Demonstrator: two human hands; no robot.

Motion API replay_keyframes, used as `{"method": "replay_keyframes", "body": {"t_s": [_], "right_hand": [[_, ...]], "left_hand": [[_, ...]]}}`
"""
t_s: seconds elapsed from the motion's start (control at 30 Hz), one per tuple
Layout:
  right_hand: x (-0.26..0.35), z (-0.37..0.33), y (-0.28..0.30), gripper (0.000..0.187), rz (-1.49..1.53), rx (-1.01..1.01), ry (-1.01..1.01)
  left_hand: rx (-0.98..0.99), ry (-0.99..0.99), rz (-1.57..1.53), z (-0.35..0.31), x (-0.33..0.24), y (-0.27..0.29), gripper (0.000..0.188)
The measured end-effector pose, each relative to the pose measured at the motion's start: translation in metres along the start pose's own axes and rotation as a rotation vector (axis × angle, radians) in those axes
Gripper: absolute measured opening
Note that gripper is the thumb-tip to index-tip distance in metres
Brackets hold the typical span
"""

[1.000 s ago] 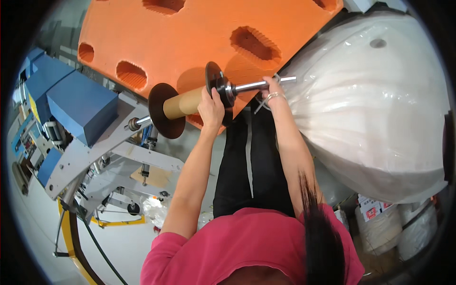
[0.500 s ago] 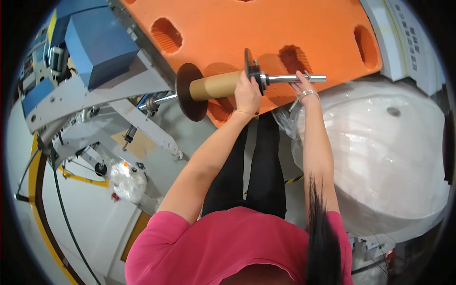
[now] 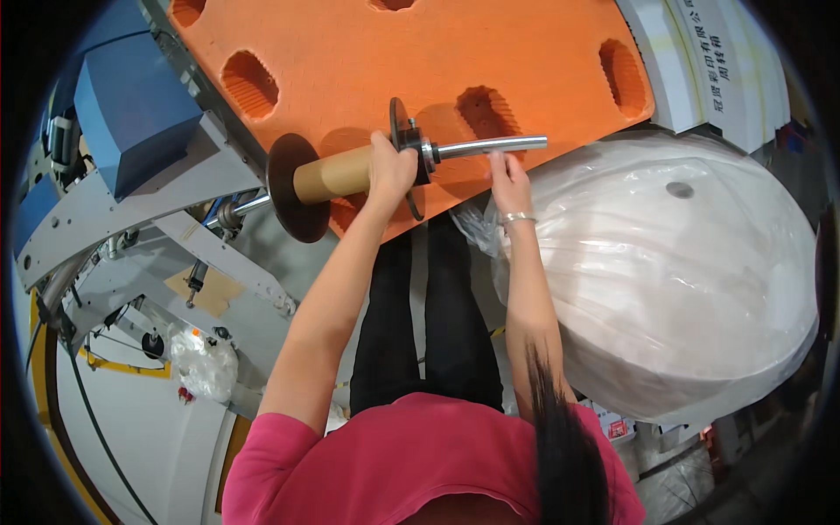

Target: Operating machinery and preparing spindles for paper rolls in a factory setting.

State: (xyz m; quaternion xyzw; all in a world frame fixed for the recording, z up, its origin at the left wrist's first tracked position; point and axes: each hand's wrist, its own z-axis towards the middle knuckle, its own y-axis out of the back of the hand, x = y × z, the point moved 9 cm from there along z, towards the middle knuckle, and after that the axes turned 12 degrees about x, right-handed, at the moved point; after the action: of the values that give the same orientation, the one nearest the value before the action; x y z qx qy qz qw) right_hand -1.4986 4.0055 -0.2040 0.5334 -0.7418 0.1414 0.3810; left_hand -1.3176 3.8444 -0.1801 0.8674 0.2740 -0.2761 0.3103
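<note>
A cardboard core [image 3: 335,178] sits on a metal shaft [image 3: 516,143], between a dark round flange [image 3: 297,194] on its left and a second dark disc [image 3: 398,114] on its right. My left hand [image 3: 391,175] is closed round the core's right end, against that disc. Just beyond the disc, a dark collar [image 3: 425,156] with a small knob surrounds the shaft. Below the shaft's bare right end is my right hand [image 3: 511,188], fingers pressed together and fingertips close to the metal. Whatever those fingers hold, if anything, I cannot make out.
An orange plastic pallet [image 3: 350,61] with oval holes lies behind the shaft. At left stands a grey machine frame [image 3: 166,171] with a blue cover [image 3: 136,105]. A large plastic-wrapped white roll [image 3: 665,271] is at right, below white boxes [image 3: 726,70].
The whole view has shifted, so things appear farther left. My right hand has come down from round the shaft's end to just beneath it. My left hand keeps its grip on the core.
</note>
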Motion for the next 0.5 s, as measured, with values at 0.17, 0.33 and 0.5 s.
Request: {"method": "replay_keyframes", "body": {"t_s": [0.17, 0.33, 0.5], "right_hand": [[0.046, 0.016, -0.006, 0.025, -0.409, -0.068, 0.013], [-0.011, 0.035, 0.023, 0.027, -0.349, -0.185, -0.166], [-0.031, 0.044, -0.004, 0.023, -0.293, -0.115, -0.103]], "left_hand": [[-0.054, 0.111, 0.007, 0.005, 0.000, 0.002, 0.020], [-0.158, -0.017, 0.153, 0.005, 0.002, -0.005, 0.019], [-0.088, 0.047, 0.212, 0.017, 0.005, -0.001, 0.022]]}}
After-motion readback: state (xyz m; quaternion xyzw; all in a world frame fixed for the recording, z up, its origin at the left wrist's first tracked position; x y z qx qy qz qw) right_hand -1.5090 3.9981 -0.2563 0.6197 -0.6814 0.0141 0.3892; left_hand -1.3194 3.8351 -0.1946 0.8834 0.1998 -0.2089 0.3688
